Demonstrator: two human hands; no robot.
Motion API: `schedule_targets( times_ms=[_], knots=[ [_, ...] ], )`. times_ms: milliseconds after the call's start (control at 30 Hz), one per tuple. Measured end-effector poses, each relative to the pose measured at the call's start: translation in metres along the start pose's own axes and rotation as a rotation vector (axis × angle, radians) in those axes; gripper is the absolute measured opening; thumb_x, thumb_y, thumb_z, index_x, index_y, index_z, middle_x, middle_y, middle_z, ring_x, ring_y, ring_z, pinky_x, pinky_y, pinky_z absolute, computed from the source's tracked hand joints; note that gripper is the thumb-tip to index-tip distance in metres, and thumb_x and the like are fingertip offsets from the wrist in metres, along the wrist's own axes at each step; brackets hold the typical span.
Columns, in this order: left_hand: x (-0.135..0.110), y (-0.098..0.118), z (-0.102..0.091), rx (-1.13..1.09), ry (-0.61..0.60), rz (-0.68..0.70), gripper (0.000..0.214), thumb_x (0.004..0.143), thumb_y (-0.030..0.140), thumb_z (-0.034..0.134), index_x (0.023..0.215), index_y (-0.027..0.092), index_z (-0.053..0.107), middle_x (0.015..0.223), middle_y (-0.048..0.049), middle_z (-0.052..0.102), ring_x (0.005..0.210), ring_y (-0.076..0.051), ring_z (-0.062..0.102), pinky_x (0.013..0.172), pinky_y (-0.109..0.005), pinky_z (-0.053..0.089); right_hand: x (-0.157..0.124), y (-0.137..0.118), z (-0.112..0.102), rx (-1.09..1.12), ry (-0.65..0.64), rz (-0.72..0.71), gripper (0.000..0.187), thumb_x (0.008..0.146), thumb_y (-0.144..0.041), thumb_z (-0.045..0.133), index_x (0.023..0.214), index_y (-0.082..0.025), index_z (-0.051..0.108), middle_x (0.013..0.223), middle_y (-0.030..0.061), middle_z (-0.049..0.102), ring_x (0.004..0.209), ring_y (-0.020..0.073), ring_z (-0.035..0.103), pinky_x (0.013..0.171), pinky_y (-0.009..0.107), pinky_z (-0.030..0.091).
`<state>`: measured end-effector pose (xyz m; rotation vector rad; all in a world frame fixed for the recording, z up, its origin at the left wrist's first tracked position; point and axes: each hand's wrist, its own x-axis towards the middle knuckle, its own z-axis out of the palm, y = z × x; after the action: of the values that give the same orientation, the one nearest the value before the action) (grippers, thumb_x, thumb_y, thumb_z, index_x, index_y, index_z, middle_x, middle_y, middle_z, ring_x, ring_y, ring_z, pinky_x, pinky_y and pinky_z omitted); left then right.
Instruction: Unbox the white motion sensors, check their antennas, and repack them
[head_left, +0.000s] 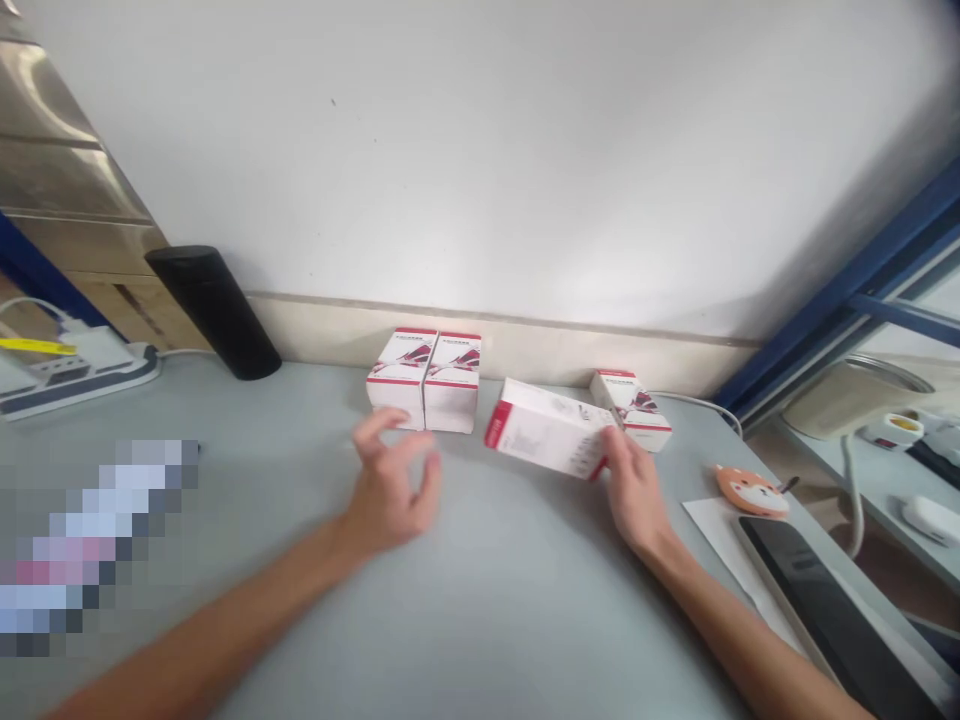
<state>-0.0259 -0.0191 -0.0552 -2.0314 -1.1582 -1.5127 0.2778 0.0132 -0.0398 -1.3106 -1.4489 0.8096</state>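
Head view. Gray table point(480, 610) seen from above, wall point(480, 150) behind it.

Left hand point(394, 485): released and holding nothing, fingers loosely curled, hovering just in front of a pair of boxes point(424, 380). The pair stands side by side, the two boxes touching, both white with red bands.

Right hand point(634, 490): grasping the right end of a loose box point(544, 428), fingers and thumb on its near corner. This box is white with a red end and sits at a slant between the hands, much closer to the right hand. Whether it rests on the table or is slightly raised cannot be told.

A third box point(630, 408) sits just behind the right hand, beside the loose box.

Farther left: a black flask point(214, 312) and a power strip point(75, 375). A pixelated patch point(90, 545) covers part of the table at left; its contents cannot be read.

Farther right: an orange fox-shaped pad point(750, 490) and a black phone point(832, 620), beside a sheet of paper point(712, 530).
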Motion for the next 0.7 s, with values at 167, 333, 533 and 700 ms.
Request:
schedule_targets(
  times_ms=[167,333,533,700],
  knots=[
    [-0.009,0.038,-0.018,-0.531,-0.585,-0.539,0.048,0.107,0.027,0.052,0.151,0.038,0.037,0.126,-0.0096,0.057,0.107,-0.022,0.063,0.086,-0.037,0.057,-0.003,0.009,-0.005,0.016,-0.002,0.157,0.071,0.092,-0.089,0.044,0.072,-0.024,0.064,0.07,0.0067,0.071,0.074,0.0282,0.066,0.075,0.038,0.058],
    [-0.008,0.061,-0.028,-0.905,-0.75,-1.02,0.062,0.103,0.061,0.055,0.158,0.043,0.032,0.135,-0.0129,0.059,0.12,-0.029,0.062,0.092,-0.045,0.056,-0.011,0.005,-0.004,-0.104,-0.029,0.178,0.076,0.083,-0.098,0.046,0.061,-0.026,0.051,0.06,0.0042,0.062,0.06,0.0229,0.055,0.057,0.035,0.052],
    [-0.011,0.07,-0.024,-0.932,-0.735,-1.18,0.068,0.094,0.065,0.068,0.153,0.045,0.039,0.128,-0.0132,0.063,0.114,-0.029,0.064,0.091,-0.046,0.058,-0.013,0.008,-0.009,-0.08,-0.159,0.183,0.072,0.092,-0.089,0.046,0.06,-0.026,0.055,0.058,0.0044,0.063,0.057,0.023,0.054,0.052,0.035,0.047],
    [-0.007,0.065,-0.024,-0.931,-0.734,-1.12,0.063,0.101,0.056,0.063,0.158,0.042,0.04,0.139,-0.0107,0.063,0.112,-0.027,0.068,0.098,-0.046,0.059,-0.012,0.007,-0.01,-0.074,-0.172,0.152,0.069,0.091,-0.088,0.05,0.06,-0.026,0.058,0.057,0.0025,0.063,0.056,0.0222,0.055,0.049,0.034,0.048]
  ],
)
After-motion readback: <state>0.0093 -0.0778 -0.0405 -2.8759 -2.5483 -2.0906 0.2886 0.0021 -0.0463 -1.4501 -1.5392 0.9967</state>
